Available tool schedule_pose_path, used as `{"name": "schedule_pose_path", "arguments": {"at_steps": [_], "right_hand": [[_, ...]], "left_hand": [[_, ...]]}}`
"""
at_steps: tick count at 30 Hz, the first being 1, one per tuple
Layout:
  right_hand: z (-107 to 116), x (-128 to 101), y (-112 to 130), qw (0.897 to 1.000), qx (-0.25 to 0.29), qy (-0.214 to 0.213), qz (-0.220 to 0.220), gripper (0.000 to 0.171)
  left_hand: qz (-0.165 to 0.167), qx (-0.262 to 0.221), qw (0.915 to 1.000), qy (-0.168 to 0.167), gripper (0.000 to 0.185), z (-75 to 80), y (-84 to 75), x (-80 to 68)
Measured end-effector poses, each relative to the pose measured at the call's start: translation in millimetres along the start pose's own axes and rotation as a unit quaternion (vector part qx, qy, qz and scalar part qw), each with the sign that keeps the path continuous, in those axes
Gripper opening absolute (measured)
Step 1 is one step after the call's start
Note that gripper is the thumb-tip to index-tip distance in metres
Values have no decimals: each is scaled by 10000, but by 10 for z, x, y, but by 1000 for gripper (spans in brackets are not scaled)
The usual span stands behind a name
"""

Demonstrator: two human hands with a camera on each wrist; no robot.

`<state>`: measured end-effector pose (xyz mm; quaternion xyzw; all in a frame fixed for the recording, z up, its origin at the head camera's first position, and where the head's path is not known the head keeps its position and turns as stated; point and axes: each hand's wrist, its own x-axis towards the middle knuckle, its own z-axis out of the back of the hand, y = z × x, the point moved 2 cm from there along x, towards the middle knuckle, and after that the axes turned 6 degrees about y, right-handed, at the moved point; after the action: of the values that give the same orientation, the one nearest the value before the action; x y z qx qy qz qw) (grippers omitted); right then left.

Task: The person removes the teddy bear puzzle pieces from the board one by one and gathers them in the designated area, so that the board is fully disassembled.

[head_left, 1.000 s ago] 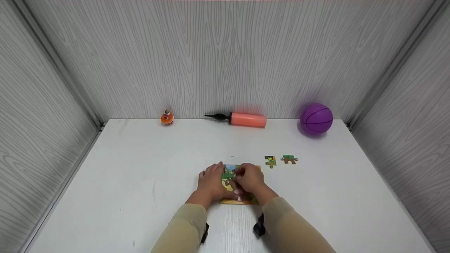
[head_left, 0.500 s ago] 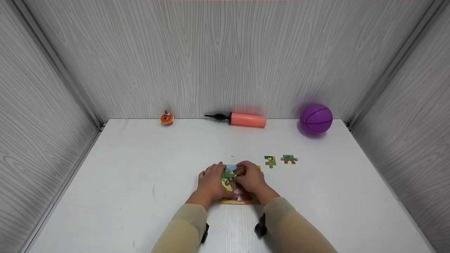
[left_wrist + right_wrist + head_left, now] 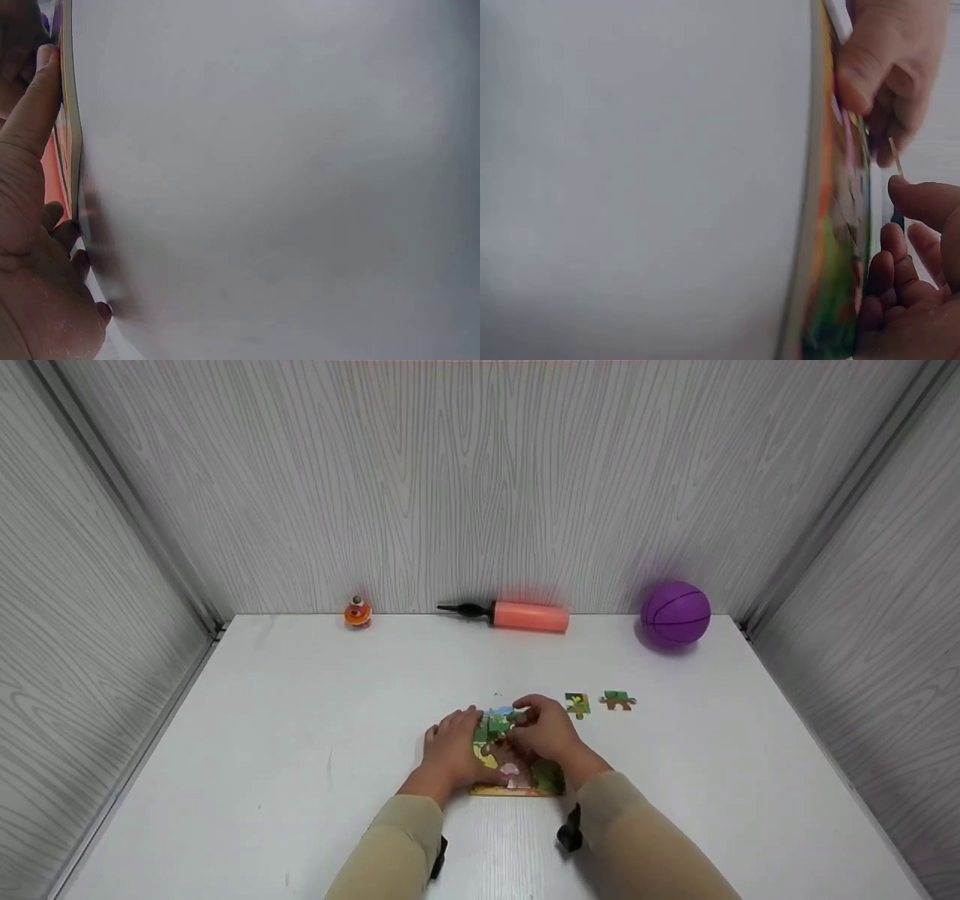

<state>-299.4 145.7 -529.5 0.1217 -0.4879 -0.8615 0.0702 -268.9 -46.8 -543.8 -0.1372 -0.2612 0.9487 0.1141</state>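
- I see the puzzle board (image 3: 517, 780) lying flat on the white table (image 3: 300, 735), near the front edge and about midway across, with both hands on it.
- My left hand (image 3: 450, 750) rests on the board's left side, fingers laid fairly straight and pressing it down; the left wrist view shows the thumb lying along the board's thin edge.
- My right hand (image 3: 547, 727) has its fingers curled, pinching a small green puzzle piece (image 3: 499, 725) at the board's far edge.
- I judge the piece to be light, thin, stiff card: easy to bend at its tabs, best held by its edges with fingertips.
- The board looks flat, rigid and printed glossy, so it may slide on the smooth table unless held down.
- Two loose pieces (image 3: 577, 704) lie just right of the board, near each other but apart.
- Along the back wall: a small orange toy (image 3: 358, 612), a pink cylinder pump (image 3: 529, 616) with a black nozzle, and a round purple ball (image 3: 675, 613), which looks rubbery with dark seams.
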Motion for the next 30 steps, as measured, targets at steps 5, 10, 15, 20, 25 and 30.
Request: {"name": "schedule_pose_path", "arguments": {"at_steps": [5, 10, 15, 20, 25, 30], "right_hand": [[313, 12, -29, 9996, -61, -202, 171, 43], [687, 25, -71, 9985, -246, -444, 217, 46], [1037, 20, -145, 9973, -337, -628, 198, 50], [1306, -10, -234, 9963, -401, -749, 142, 50], [1534, -90, -289, 9959, -487, -754, 67, 51], [1780, -165, -352, 9929, -835, -851, -2, 52]], "left_hand": [[74, -71, 9999, -5, 125, -8, 7, 6], [32, -68, 10000, -13, 126, -11, 8, 10], [-16, -73, 10000, -14, 126, -16, 1, 11], [3, -71, 10000, -6, 125, -15, 3, 10], [32, -116, 9999, -11, 123, -23, 5, 19], [-3, -163, 9999, -34, 122, -22, 11, 15]]}}
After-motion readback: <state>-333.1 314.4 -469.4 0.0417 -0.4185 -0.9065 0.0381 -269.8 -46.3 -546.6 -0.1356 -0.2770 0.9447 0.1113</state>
